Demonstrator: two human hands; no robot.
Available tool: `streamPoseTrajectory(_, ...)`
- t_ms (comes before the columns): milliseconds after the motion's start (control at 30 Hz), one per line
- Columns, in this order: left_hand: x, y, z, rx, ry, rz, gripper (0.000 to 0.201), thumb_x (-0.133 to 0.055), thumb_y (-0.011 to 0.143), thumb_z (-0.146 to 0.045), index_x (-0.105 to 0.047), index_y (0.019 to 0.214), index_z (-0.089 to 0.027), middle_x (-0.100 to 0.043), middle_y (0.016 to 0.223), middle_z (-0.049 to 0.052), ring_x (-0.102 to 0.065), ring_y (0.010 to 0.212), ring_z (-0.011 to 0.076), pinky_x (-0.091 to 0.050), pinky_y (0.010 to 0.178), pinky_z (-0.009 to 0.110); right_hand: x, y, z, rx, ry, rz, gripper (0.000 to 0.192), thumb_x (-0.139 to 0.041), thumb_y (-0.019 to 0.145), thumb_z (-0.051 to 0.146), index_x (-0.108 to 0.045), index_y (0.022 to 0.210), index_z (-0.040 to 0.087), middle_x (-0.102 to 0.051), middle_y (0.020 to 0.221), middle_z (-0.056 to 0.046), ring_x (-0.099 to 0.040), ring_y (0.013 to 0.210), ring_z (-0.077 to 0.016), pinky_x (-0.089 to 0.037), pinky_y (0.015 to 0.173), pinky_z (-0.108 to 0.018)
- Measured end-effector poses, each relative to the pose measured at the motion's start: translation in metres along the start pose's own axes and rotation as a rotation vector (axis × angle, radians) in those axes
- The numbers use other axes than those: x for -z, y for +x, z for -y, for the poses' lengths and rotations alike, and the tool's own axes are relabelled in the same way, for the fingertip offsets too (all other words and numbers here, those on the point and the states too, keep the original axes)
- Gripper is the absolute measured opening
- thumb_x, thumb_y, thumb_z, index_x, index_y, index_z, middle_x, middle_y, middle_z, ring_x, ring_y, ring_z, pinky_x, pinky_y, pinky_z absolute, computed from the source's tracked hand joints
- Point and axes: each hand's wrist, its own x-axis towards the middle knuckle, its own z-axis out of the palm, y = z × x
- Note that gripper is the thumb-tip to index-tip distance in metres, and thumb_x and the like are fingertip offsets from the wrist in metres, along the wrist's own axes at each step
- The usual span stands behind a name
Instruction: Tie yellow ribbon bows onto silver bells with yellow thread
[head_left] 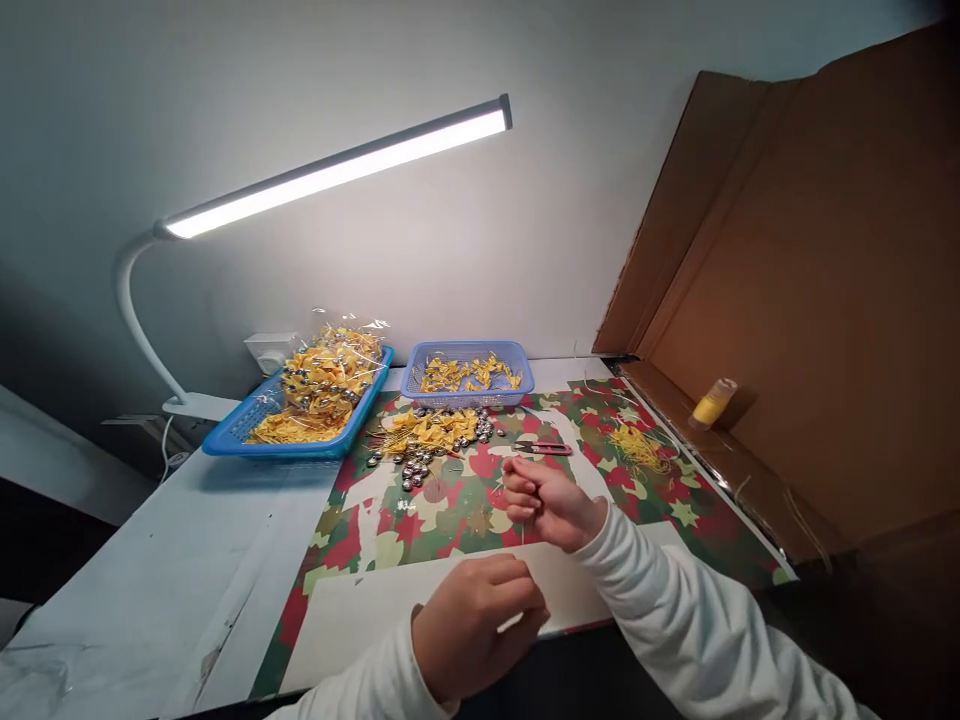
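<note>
By the near edge of the desk [225,560], the left hand [484,620] is held half-curled and, beyond it, the right hand [553,505] pinched, any grip being indiscernible, while silver balls [416,471], snips [551,449] and yellow pieces [433,433] are spread toward the far edge.

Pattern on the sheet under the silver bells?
Camouflage sheet: red, green and cream patches; shows best in the head view.
</note>
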Motion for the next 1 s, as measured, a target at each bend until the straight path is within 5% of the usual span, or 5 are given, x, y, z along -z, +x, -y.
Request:
streamPoseTrajectory(300, -0.024, -0.017, 0.011, -0.085, 0.001, 0.198, 0.019, -0.044, 0.091, -0.019, -0.057, 0.077, -0.022, -0.068, 0.067, 0.002, -0.057, 0.060, 0.0149, -0.045, 0.061, 0.027, -0.001, 0.006, 0.026, 0.287, -0.387, -0.074, 0.026, -0.061, 0.085, 0.039, -0.062, 0.091, 0.014, -0.023, 0.051, 0.011, -0.011, 0.044, -0.0055, -0.015, 0.043, -0.021)
streamPoseTrajectory(467, 0.016, -0.008, 0.050, 0.125, 0.273, 0.109, 0.058, -0.054, 0.071, -0.010, -0.052, 0.128, -0.020, -0.060, 0.133, 0.013, -0.057, 0.115, 0.0276, -0.048, 0.095, 0.043, 0.004, 0.014, 0.031, 0.665, -0.942, -0.178, 0.035, -0.048, 0.090, 0.046, -0.057, 0.111, 0.019, -0.034, 0.055, 0.008, -0.026, 0.047, -0.0102, -0.022, 0.049, -0.026)
streamPoseTrajectory(533, 0.042, -0.006, 0.080, 0.280, 0.416, 0.007, 0.052, -0.050, 0.074, -0.008, -0.057, 0.124, -0.020, -0.062, 0.129, 0.012, -0.058, 0.114, 0.0272, -0.049, 0.095, 0.045, 0.008, 0.016, 0.033, 0.770, -1.183, -0.205, 0.031, -0.043, 0.093, 0.039, -0.050, 0.117, 0.021, -0.038, 0.056, 0.007, -0.034, 0.049, -0.0124, -0.025, 0.052, -0.027)
streamPoseTrajectory(700, 0.081, 0.002, 0.141, 0.517, 0.623, -0.068, 0.021, -0.051, 0.084, -0.020, -0.068, 0.095, -0.019, -0.071, 0.104, 0.010, -0.062, 0.100, 0.0283, -0.050, 0.087, 0.042, 0.023, 0.027, 0.027, 0.744, -1.354, -0.142, 0.012, -0.038, 0.094, 0.033, -0.038, 0.088, 0.023, -0.045, 0.059, 0.006, -0.042, 0.052, -0.0133, -0.030, 0.053, -0.027)
streamPoseTrajectory(1000, 0.057, 0.045, 0.163, 0.609, 0.672, 0.020, 0.018, -0.059, 0.083, -0.032, -0.072, 0.088, -0.019, -0.067, 0.093, 0.009, -0.061, 0.091, 0.0263, -0.046, 0.076, 0.035, 0.036, 0.040, 0.002, 0.656, -1.162, -0.063, 0.021, -0.060, 0.084, 0.032, -0.051, 0.070, 0.020, -0.062, 0.063, 0.001, -0.058, 0.059, -0.0130, -0.044, 0.060, -0.026)
